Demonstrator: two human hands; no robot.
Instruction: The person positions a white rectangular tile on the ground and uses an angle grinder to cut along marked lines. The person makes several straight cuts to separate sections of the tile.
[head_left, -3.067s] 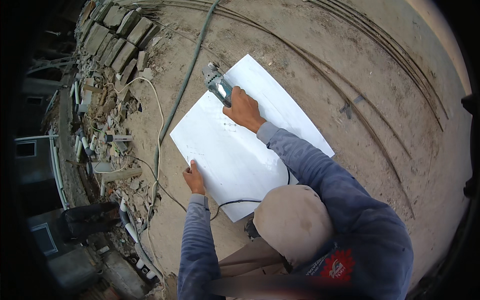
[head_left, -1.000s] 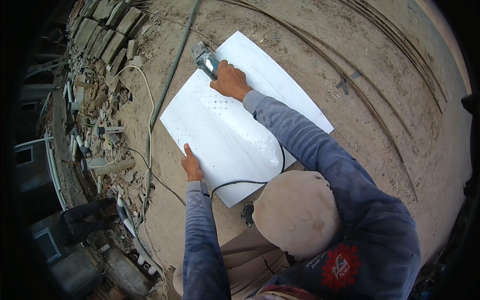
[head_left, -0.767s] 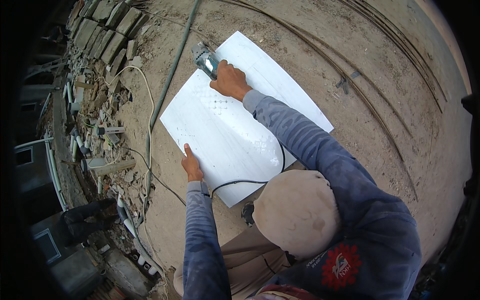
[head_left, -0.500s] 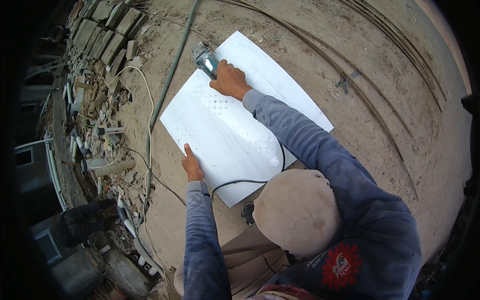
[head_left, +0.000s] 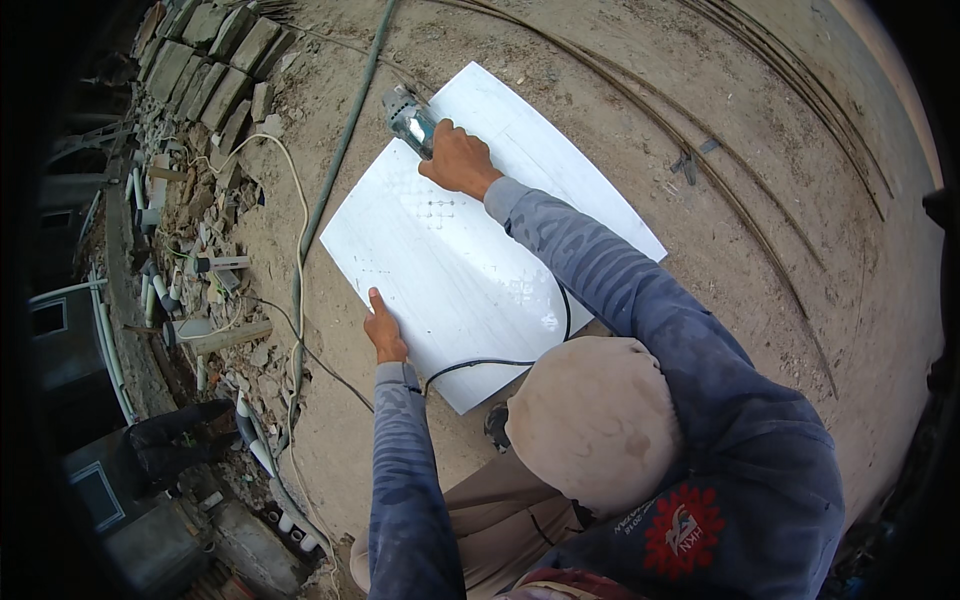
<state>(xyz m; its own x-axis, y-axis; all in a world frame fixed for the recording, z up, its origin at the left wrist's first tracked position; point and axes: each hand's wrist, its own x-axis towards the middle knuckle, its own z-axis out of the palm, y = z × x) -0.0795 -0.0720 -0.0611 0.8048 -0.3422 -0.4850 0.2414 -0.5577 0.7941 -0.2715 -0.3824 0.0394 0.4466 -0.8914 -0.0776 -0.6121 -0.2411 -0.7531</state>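
A large, glossy white panel (head_left: 460,290) lies flat before me, with rows of faint dark marks near its middle. My right hand (head_left: 460,162) is closed around a teal-and-grey angle grinder (head_left: 410,118) at the panel's far left edge. The hand and the tool's angle hide its working end. At the near left edge, my left hand (head_left: 383,330) grips the panel, thumb on top and the other fingers out of sight. A black cord (head_left: 480,362) crosses the panel's near part, and a beige cap (head_left: 595,430) covers the near right corner.
Bare earth surrounds the panel. A green hose (head_left: 340,165) and a pale cable (head_left: 298,200) run along the left. Beyond them are stacked concrete blocks (head_left: 205,62), rubble and white pipes (head_left: 112,345). Long thin rods (head_left: 700,165) curve across the ground at right.
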